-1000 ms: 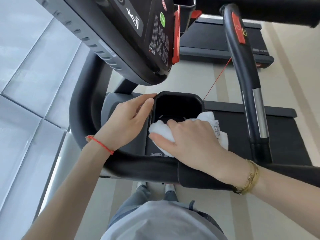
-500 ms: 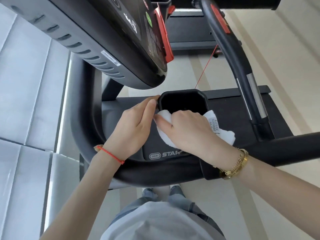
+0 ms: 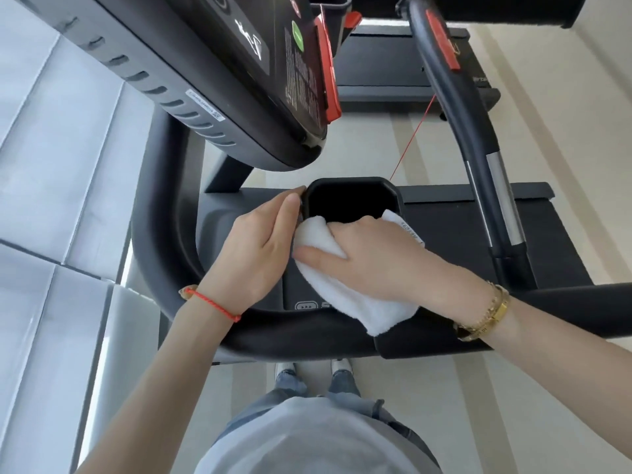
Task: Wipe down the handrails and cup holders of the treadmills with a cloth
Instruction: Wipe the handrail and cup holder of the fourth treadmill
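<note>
Grey panels [image 3: 51,200] fill your far left, and beside them the handrail [image 3: 150,234] curves down and runs across in front of you. Your left hand [image 3: 263,248], with a red cord [image 3: 213,304] at its wrist, lies with straight fingers against the left outer edge of the cup holder [image 3: 352,186], grasping nothing. Above it hangs the console [image 3: 205,80], dark and tilted, with a green mark [image 3: 297,37] and a red strip [image 3: 328,73] on its face. The cup holder sits at the middle, black and deep, its inside in shadow. Your right hand [image 3: 379,258] grips the white cloth [image 3: 359,302] and presses it over the cup holder's near rim; whether your fingertips reach inside you cannot tell, since they are hidden. The cloth trails down onto the handrail, and a label [image 3: 412,234] shows at its upper edge. A gold bracelet [image 3: 489,313] circles your right wrist. Further right a second rail [image 3: 478,159] rises, black with a silver section [image 3: 506,206], and a thin red string [image 3: 413,135] runs beside it.
</note>
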Available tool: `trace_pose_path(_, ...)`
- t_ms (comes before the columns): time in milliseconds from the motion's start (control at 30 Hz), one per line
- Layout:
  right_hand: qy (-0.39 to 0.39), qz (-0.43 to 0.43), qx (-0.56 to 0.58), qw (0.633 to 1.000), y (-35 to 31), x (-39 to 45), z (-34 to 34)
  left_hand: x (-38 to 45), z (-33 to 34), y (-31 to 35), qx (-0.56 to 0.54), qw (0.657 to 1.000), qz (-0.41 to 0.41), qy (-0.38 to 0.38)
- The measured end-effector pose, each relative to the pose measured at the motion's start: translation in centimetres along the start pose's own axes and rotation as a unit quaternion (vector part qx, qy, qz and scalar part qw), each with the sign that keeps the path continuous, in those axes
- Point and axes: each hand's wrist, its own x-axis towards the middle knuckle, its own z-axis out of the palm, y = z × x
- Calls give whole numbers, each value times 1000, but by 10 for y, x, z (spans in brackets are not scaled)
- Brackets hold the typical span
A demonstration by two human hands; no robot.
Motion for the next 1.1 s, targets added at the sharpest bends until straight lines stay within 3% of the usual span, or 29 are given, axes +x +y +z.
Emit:
trace_pose_path(233,-63,-187,-72,978,40,-17,-20,-10,18,4,71,995,5,74)
trace_pose_path(467,19,-395,-129,909,98,-2,-37,-17,31,10,111,986,-5,125)
trace_pose_path(533,11,-405,-156,901,100,2,-41,-18,35,9,119,984,-15,131)
trace_pose_path(733,59,-354,-92,929,88,-17,-18,-20,41,10,120,981,-22,148)
trace_pose_path(967,19,-400,-127,908,101,5,-43,-23,42,13,132,977,-24,166)
trace_pose_path(1100,75,-362,-92,924,93,-13,-19,-23,42,14,121,977,-23,172)
